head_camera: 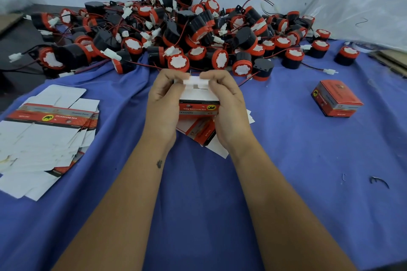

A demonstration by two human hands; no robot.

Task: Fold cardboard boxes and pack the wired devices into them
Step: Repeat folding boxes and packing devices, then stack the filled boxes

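Note:
Both hands hold a small red and white cardboard box (198, 103) above the blue cloth. My left hand (163, 103) grips its left side, fingers curled over the white top flaps. My right hand (226, 105) grips the right side, its fingertips pinching the flaps at the top. A big heap of black and red wired devices (176, 33) with white connectors lies just beyond the box. Flat unfolded boxes (44, 136) are stacked at the left. More flat boxes (200, 132) lie under my hands.
One folded, closed red box (335, 99) stands on the blue cloth (286, 160) at the right. Clear plastic sheeting (361, 6) rises at the back right. Brown cardboard (387, 59) lies at the right edge. A dark wire scrap (378, 181) lies near right.

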